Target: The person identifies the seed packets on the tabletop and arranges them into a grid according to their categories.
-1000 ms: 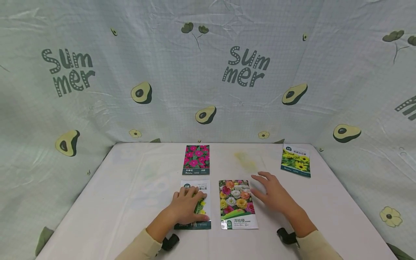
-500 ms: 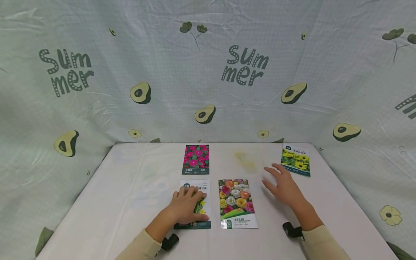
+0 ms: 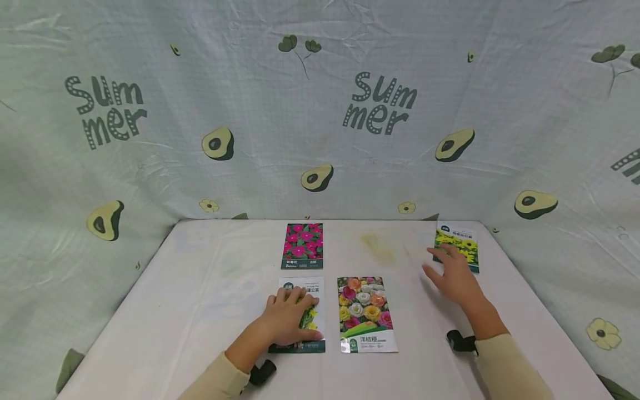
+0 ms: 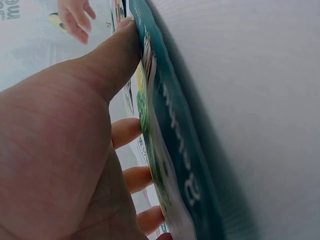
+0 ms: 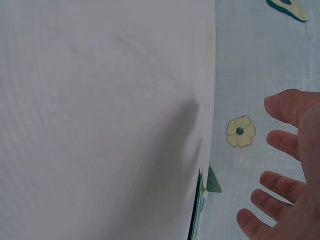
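Observation:
My left hand (image 3: 285,319) rests flat, fingers spread, on a seed packet with yellow flowers (image 3: 311,319), covering much of its picture. In the left wrist view, the thumb and fingertips touch the face of this packet (image 4: 172,125). Over the right side of the table, my right hand (image 3: 455,280) hovers with parted fingers and holds nothing. Its fingertips overlap the lower left of a yellow daisy-like seed packet (image 3: 466,247) in the head view. From the right wrist, only the thin edge of that packet (image 5: 196,215) shows, below the loosely bent fingers (image 5: 280,185).
Between the hands lies a seed packet with mixed rose-like blooms (image 3: 367,311). Beyond the left hand is a pink-flowered packet (image 3: 303,244). The white table (image 3: 200,311) ends against a printed cloth backdrop (image 3: 270,111) at the back and sides.
My right hand has moved right and away from the mixed-bloom packet, to the yellow daisy-like one. The left hand has stayed in place on its packet.

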Action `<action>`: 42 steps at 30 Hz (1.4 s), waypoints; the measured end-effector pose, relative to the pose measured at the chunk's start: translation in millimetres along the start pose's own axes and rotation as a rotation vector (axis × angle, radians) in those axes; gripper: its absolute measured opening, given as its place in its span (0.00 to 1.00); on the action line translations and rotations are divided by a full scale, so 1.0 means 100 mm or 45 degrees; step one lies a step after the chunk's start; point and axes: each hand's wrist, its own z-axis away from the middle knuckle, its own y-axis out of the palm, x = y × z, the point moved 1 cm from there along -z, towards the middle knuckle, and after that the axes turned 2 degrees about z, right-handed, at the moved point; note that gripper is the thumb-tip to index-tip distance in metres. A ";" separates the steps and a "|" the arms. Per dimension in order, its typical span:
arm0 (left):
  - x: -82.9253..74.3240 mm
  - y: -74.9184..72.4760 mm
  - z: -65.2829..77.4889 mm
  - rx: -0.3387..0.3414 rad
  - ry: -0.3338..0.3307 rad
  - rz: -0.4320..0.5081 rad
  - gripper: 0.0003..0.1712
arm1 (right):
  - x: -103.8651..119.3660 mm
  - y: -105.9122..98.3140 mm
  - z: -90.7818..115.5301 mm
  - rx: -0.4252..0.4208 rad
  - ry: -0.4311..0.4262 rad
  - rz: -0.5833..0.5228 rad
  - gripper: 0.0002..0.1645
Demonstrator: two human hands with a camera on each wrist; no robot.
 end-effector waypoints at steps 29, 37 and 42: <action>0.04 0.01 -0.04 0.068 -0.010 -0.049 0.48 | -0.67 -0.06 -0.54 0.071 0.220 0.062 0.36; 0.04 0.02 -0.03 0.070 -0.009 -0.042 0.47 | -0.77 -0.02 -0.63 0.147 0.294 0.090 0.39; 0.04 0.02 -0.03 0.067 -0.005 -0.046 0.48 | -0.80 -0.03 -0.68 0.205 0.278 0.136 0.40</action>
